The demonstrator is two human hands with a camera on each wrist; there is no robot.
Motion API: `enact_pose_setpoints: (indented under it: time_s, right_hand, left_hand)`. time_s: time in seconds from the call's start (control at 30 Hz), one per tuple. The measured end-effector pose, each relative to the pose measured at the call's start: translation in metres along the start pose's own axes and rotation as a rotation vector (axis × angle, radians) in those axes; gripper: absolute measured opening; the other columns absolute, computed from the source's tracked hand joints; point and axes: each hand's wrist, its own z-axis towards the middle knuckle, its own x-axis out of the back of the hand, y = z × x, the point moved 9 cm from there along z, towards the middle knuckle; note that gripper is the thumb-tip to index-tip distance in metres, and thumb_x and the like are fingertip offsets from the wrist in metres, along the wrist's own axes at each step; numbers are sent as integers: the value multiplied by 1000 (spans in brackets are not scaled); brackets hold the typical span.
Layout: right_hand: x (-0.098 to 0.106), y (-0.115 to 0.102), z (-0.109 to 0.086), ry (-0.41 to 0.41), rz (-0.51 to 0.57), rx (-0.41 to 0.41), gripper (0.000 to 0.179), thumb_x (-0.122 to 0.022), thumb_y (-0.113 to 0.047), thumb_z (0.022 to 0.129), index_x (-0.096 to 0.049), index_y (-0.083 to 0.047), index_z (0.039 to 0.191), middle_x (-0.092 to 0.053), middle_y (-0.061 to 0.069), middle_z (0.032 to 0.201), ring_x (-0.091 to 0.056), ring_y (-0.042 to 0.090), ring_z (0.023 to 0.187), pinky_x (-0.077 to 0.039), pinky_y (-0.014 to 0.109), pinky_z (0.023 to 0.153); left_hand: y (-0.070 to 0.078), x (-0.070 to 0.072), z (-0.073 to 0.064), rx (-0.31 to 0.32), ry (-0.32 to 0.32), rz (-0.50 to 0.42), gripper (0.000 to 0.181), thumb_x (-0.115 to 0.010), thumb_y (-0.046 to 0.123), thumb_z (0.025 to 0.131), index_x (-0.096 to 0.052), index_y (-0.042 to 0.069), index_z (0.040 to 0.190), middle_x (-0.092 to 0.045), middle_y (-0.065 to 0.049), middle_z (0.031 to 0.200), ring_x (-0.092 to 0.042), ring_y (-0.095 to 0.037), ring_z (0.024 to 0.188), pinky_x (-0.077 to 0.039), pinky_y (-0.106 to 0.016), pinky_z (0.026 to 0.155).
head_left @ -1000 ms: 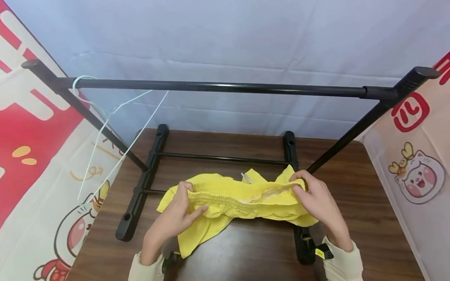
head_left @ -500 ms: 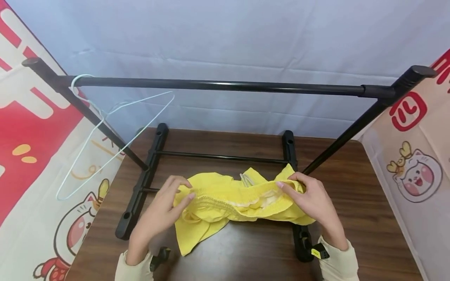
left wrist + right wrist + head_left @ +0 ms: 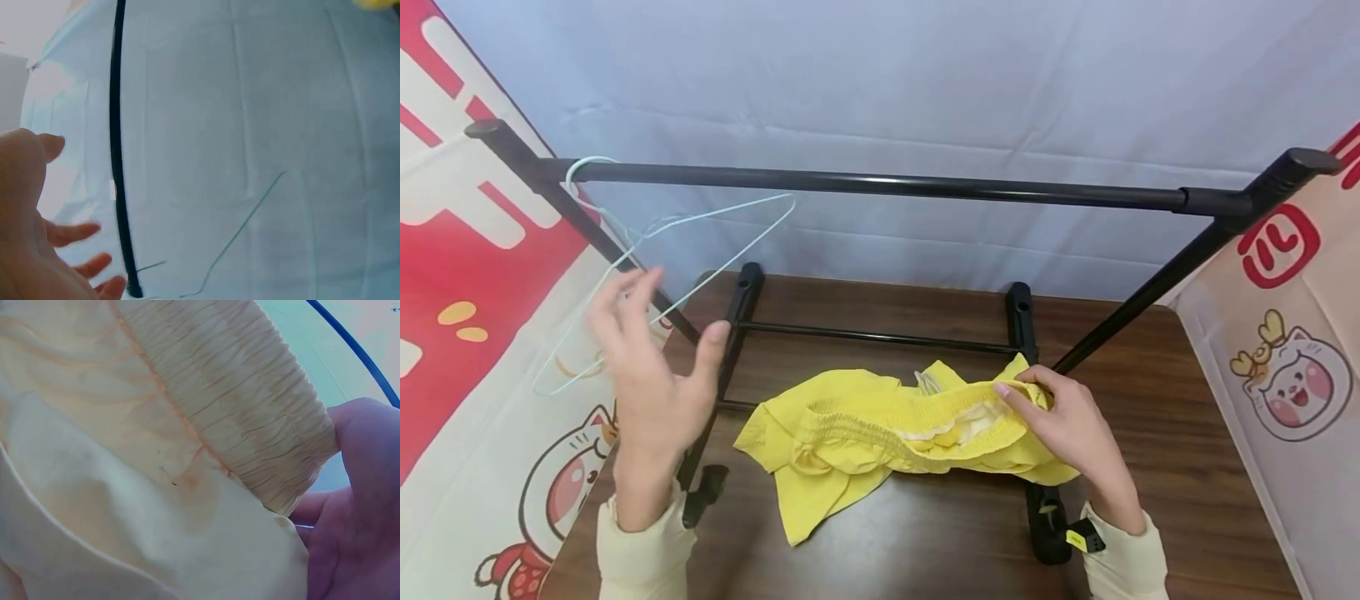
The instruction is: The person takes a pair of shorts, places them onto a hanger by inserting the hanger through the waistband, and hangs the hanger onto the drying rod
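Yellow shorts (image 3: 850,396) with a gathered elastic waistband and a pale drawstring lie across the lower part of a black rack. At their right end my right hand (image 3: 1078,425) pinches the waistband (image 3: 237,400), thumb on the inside, and the waist opening gapes. My left hand (image 3: 658,400) is raised off to the left, fingers spread, holding nothing. It overlaps a pale mint wire hanger (image 3: 715,212) in the head view. That hanger hooks over the left end of the rack's top bar (image 3: 880,182); in the left wrist view the fingers are spread beside the bar.
The rack's black feet (image 3: 1019,312) stand on a brown wooden table (image 3: 1157,467), joined by thin lower rods. A pale cloth (image 3: 910,83) hangs behind. Printed cartoon panels flank the table on the left and right.
My left hand has let go of the waistband's left end and moved up and left towards the hanger. The hanger has swung on the bar. My right hand still holds the shorts.
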Motion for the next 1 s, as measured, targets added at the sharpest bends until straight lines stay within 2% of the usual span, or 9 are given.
enact_pose_setpoints:
  time_s: [0.13,0.23,0.3,0.37,0.5,0.57,0.67,0.83,1.0]
  right_hand:
    - [2,-1,3,-2,0,-4,44,-66,-50,102,-72,-10,118,-63,7,84,-46,16,68,-36,27,58]
    - [2,-1,3,-10,5,-23,46,-65,-53,102,-71,-10,117,-59,6,81,-44,16,66,-35,28,58]
    - [2,0,4,-16,3,-34,47,-64,-54,102,-71,-10,118,-50,5,74,-41,16,64,-33,28,57]
    - [1,0,4,-24,1,-34,48,-64,-54,102,-71,-10,119,-47,3,72,-40,16,64,-32,29,57]
    - [-2,0,4,-33,-7,-25,50,-64,-54,102,-70,-8,122,-53,3,76,-43,16,67,-33,28,58]
    - [-3,1,4,-36,-5,-28,49,-64,-53,102,-70,-9,121,-55,4,77,-43,16,67,-34,28,58]
    - [-3,2,4,-33,7,-33,47,-64,-53,102,-71,-10,119,-54,5,76,-43,16,66,-34,28,58]
    - [-9,3,2,-47,13,-34,48,-65,-54,101,-70,-10,121,-52,3,76,-43,15,66,-33,28,57]
    - [-13,4,1,-60,14,-38,48,-65,-53,101,-70,-10,122,-52,4,76,-42,15,65,-33,28,57]
  left_hand:
    - [-8,17,24,124,71,57,70,-71,48,94,-55,8,149,-45,-14,153,-36,-8,144,-35,-35,120]
    - [-19,20,43,214,68,154,68,-71,40,95,-50,11,152,-47,-11,152,-39,-7,142,-39,-35,119]
    - [-32,18,56,284,-14,241,71,-69,42,96,-45,10,155,-46,-13,153,-41,-15,142,-40,-42,119]
    - [-47,14,67,343,-159,307,75,-65,44,98,-39,7,158,-45,-19,153,-43,-29,140,-41,-52,116]
    - [-74,1,83,417,-460,340,81,-55,53,102,-34,0,159,-48,-30,151,-49,-49,133,-44,-69,107]
    - [-85,-4,89,437,-557,335,84,-51,58,102,-33,-1,159,-51,-33,150,-52,-53,132,-46,-72,101]
    - [-98,-11,97,463,-638,316,85,-48,63,102,-37,0,158,-58,-30,144,-62,-46,122,-56,-59,91]
    - [-116,-24,103,556,-700,127,73,-52,59,104,-54,2,149,-74,-3,113,-75,-5,85,-57,-17,73]
    - [-130,-33,101,663,-763,53,68,-51,63,103,-65,3,130,-70,5,112,-59,-3,74,-48,-25,84]
